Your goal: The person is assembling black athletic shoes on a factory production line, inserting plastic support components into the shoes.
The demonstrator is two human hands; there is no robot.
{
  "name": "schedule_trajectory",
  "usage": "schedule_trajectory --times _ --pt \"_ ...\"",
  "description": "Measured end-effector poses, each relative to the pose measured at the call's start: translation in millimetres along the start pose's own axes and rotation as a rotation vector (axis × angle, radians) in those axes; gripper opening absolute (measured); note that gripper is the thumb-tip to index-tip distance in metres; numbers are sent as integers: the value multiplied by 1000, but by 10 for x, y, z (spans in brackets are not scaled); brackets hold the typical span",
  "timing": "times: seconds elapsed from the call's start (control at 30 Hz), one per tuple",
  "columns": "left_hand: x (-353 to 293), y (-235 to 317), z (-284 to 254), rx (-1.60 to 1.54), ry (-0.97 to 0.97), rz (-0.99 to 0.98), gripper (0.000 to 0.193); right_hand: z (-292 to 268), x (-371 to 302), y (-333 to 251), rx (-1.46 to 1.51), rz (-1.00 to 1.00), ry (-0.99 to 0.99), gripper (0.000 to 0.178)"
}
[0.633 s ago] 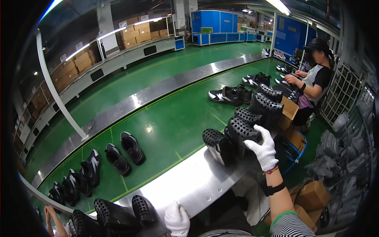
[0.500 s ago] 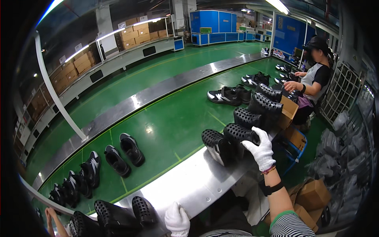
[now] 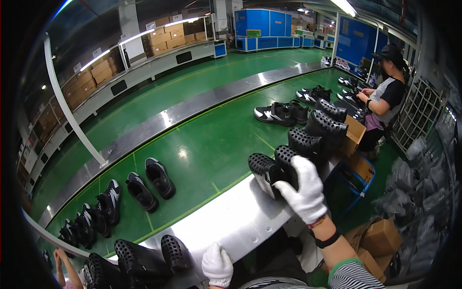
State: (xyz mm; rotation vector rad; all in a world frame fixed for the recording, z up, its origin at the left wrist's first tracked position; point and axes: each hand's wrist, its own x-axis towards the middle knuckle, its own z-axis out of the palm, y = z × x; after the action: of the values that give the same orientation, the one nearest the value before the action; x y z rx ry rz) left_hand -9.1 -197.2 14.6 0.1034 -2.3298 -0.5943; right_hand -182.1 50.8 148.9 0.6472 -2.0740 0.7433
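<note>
My right hand (image 3: pixel 305 192), in a white glove, is over the near side of two black shoe-shaped pieces dotted with holes. Its thumb is spread from the fingers and points toward the left piece (image 3: pixel 262 166); the fingers cover much of the right piece (image 3: pixel 285 155). Whether it touches them is unclear. Down at the metal edge strip (image 3: pixel 226 212), my gloved left hand (image 3: pixel 217 265) rests with curled fingers, its palm hidden. Left of it stand more dotted black pieces (image 3: pixel 174 253).
The green belt (image 3: pixel 197 168) carries black-and-white shoes (image 3: pixel 273 114) and a black pair (image 3: pixel 160 178). At far right, a person (image 3: pixel 385 96) handles shoes. A cardboard box (image 3: pixel 353 134) stands beyond my right hand; cartons (image 3: pixel 380 241) lie below. Another person's hands (image 3: pixel 60 257) show at lower left.
My right hand has shifted left and nearer, its thumb now by the left dotted piece. My left hand stays at the metal edge. The far person's hands have drawn together.
</note>
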Motion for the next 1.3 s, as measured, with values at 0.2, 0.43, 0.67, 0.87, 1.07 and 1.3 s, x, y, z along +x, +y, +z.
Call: schedule_trajectory --times 0.2,0.43,0.67,0.87,1.07,1.3 --pt "7 55 43 -57 27 3 7 595 -170 139 -220 143 -181 91" --pt "-95 -66 88 -33 58 33 10 791 -305 97 -291 170 -140 90" --pt "-190 -146 140 52 9 107 37 896 -390 250 -185 113 -32 90" --pt "-568 -463 372 300 -113 168 30 870 -374 248 -127 115 -21 93" --pt "-522 -416 358 276 -78 195 28 835 -423 355 -96 100 2 94" --pt "-558 -429 347 330 -60 225 26 715 -325 319 -63 58 59 95"
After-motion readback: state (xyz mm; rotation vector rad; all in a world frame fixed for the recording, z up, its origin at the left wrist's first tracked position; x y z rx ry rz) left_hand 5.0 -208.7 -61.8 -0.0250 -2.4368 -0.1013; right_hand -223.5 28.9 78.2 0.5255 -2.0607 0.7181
